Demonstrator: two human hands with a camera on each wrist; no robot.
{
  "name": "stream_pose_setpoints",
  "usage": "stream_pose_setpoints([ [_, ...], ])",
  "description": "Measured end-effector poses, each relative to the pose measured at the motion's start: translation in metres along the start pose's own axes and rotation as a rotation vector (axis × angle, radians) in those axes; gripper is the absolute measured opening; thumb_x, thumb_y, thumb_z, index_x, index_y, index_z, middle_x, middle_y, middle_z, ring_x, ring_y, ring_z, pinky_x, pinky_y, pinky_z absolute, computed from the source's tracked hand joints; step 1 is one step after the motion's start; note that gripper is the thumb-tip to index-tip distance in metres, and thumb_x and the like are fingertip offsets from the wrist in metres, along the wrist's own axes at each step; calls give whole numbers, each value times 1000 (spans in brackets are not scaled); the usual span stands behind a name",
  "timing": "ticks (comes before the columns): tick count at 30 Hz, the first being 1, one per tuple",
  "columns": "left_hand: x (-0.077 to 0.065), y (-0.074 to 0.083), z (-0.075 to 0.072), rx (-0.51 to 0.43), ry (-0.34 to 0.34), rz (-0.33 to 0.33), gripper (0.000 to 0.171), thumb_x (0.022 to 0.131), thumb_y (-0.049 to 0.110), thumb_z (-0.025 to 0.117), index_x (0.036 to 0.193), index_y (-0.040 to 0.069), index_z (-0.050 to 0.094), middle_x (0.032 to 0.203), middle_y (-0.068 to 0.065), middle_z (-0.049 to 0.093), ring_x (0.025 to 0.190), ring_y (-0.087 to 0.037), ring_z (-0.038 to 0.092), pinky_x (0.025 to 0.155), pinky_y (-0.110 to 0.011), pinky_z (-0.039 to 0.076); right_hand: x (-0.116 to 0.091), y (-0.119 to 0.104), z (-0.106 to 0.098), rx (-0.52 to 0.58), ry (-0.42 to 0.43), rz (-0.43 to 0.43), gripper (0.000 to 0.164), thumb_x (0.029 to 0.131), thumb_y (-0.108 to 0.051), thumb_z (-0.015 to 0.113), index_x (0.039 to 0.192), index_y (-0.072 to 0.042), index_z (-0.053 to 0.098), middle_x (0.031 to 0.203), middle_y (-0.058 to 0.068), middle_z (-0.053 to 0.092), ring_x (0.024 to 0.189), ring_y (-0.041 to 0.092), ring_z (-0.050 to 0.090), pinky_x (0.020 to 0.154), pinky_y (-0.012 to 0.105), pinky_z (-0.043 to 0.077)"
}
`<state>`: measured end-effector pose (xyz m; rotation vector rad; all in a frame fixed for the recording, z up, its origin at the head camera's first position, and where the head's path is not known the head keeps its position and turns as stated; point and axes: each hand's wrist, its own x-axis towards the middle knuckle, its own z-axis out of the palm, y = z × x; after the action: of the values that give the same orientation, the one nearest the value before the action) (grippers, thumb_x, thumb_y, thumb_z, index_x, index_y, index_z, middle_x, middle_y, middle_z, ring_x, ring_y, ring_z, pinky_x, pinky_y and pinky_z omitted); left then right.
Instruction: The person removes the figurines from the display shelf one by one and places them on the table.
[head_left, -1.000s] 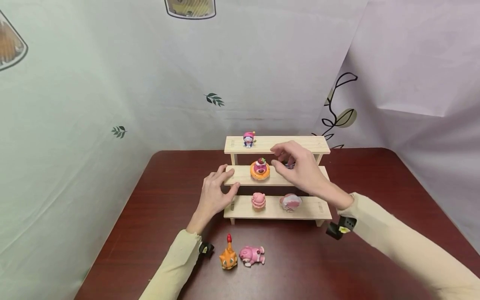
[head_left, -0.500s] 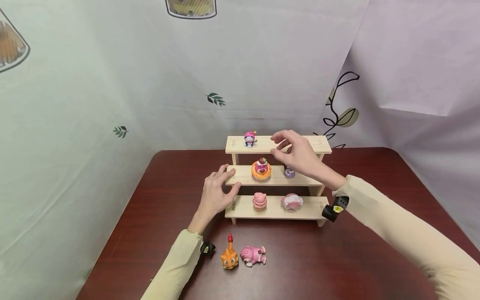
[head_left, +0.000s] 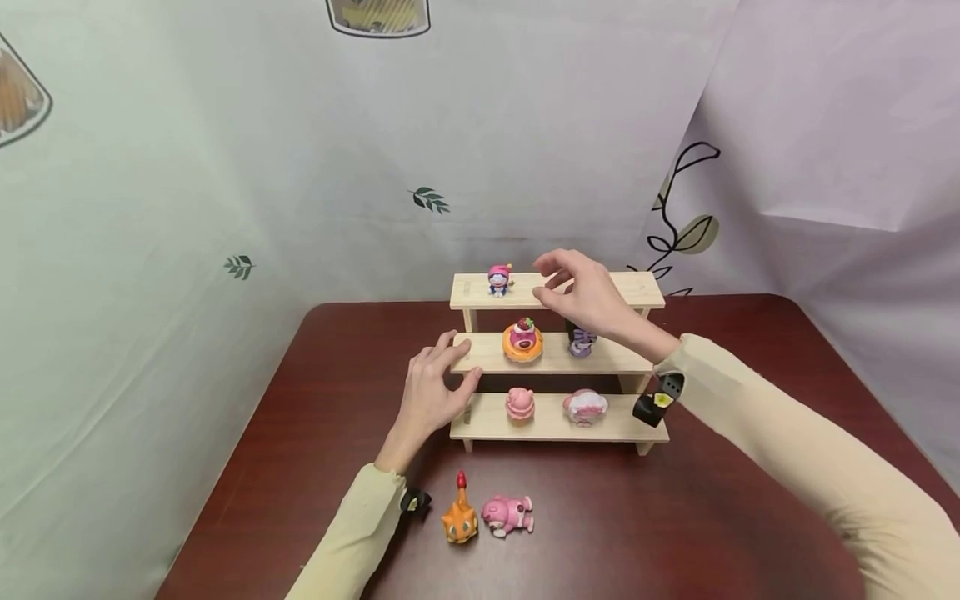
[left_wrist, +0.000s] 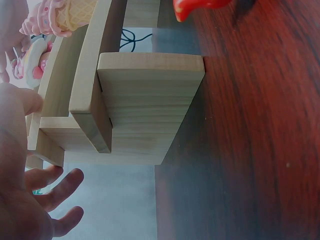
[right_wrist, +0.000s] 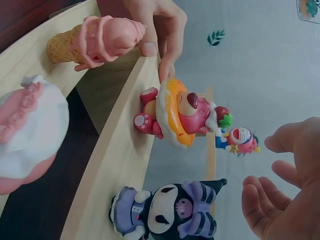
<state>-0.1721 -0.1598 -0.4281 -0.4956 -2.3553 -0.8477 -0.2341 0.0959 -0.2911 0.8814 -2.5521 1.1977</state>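
At the left end of the three-tier wooden display shelf [head_left: 487,360], my left hand [head_left: 433,387] grips the middle board, thumb at its front edge and fingers over the end. My right hand [head_left: 588,292] hovers by the top board, fingers bent and apart, holding nothing. To its left a figurine in a pink hat [head_left: 498,281] stands on that board. The middle board bears a pink bear in an orange ring [head_left: 522,341] and a black-and-purple figurine [right_wrist: 167,210], partly hidden by my right hand in the head view. An ice-cream-cone figurine [head_left: 520,404] and a pink-and-white figurine [head_left: 586,407] occupy the lowest board.
On the dark red table [head_left: 600,533], in front of the shelf, lie an orange figurine with a red-tipped tail [head_left: 460,521] and a pink bear figurine [head_left: 507,515] on its side. A pale patterned cloth [head_left: 337,167] hangs behind the table.
My right hand has risen from in front of the black-and-purple figurine to the top board and shifted slightly left, uncovering that figurine more. My left hand keeps its grip.
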Motion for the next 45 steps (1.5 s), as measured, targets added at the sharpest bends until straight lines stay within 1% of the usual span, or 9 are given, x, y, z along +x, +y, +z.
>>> stream_pose_setpoints([
  [7,-1,-1,-3,0,-3,-11,45,86,30,72,123,3,71,133,-23,60,105,-44,61,93,-63,40,13,-3,6,11,-33,36,36,89,-8,72,122,0,62,117,21,62,97,29,66,80,45,50],
  [15,-2,-1,-2,3,-8,-9,46,87,29,72,124,3,71,133,-23,60,104,-43,62,93,-63,40,25,-2,12,24,-65,55,39,87,-7,73,123,2,60,119,24,62,99,33,64,86,46,48],
  [21,-3,-1,-2,6,-16,-19,46,87,30,72,124,3,71,134,-22,59,105,-43,61,94,-62,40,33,-2,18,30,-92,94,41,87,-7,74,124,2,60,119,24,63,102,34,63,86,46,49],
  [31,-2,0,-2,1,-13,-10,45,86,29,72,123,3,71,132,-23,60,104,-43,61,93,-62,40,42,-2,27,21,-107,97,40,88,-10,75,124,0,61,117,18,64,100,31,64,85,44,49],
  [37,0,1,-2,-3,-3,2,45,86,29,73,122,3,71,132,-23,61,103,-43,62,92,-63,40,47,-3,28,32,-132,116,41,88,-9,75,125,-1,60,119,19,64,102,32,63,85,44,50],
  [41,0,1,-2,-5,-5,2,46,85,30,74,122,3,71,132,-22,61,102,-43,62,93,-63,40,49,-5,25,40,-133,127,40,88,-9,76,124,-1,60,119,19,64,103,33,64,85,44,50],
  [45,1,1,-2,-4,-8,2,45,86,29,73,122,3,71,132,-22,61,102,-43,61,93,-63,40,50,-6,25,56,-153,138,40,88,-9,76,124,-1,60,120,19,64,103,32,64,83,43,52],
])
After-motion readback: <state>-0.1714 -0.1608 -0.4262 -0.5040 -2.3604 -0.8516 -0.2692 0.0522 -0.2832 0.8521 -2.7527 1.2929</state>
